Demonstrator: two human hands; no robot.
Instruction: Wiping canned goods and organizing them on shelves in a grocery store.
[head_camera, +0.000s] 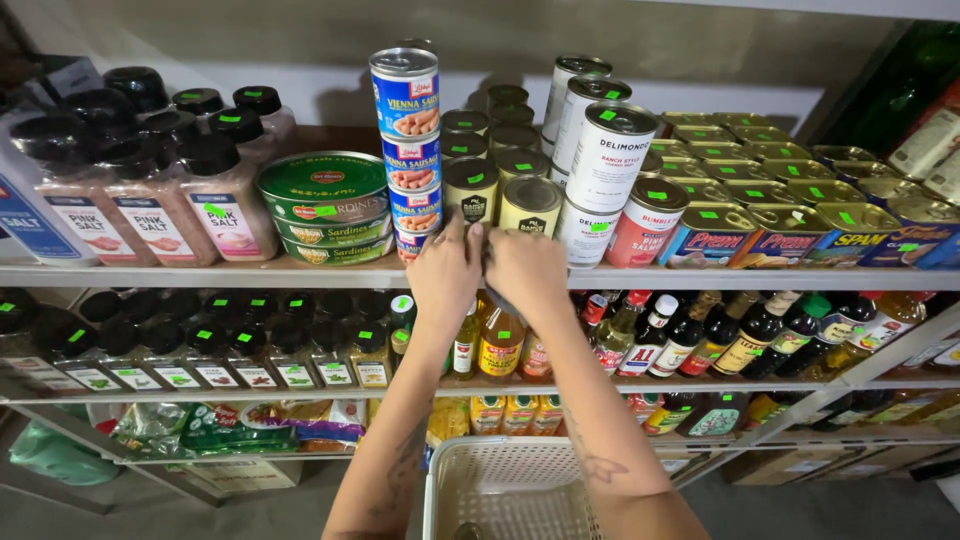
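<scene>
Your left hand (443, 272) and right hand (527, 268) met at the front edge of the top shelf (200, 273), just below two gold-lidded cans (500, 198). Fingers curled inward, knuckles toward you; whether they gripped anything, can't tell — backs of hands hid the palms. Cans sat touching the fingertips, front of their column, prob. so they face out and stay easy to reach.

Counts, approx. where rows ran back:
- Gold-lidded cans: 2 at front, approx. 6 more behind in two files.
- Blue sausage tins (408, 140): 4 stacked in one column, left of the gold cans — tall stack saves shelf width.
- Green oval sardine tins (325, 205): 3 stacked flat, wide side down so they don't slide.
- Pink salt jars (150, 200): 3 w/ labels seen at front, more black caps behind; exact no. unclear.
- White cans (600, 150): 4 seen, right of the gold cans, stacked and leaning a bit.
- Red salmon can (645, 225): 1.
- Rectangular meat tins (760, 200): too many to count, rows running far right.

Mid shelf held sauce bottles (700, 335) and small spice jars (230, 350), labels out. White basket (510, 485) sat near you, under your forearms.
</scene>
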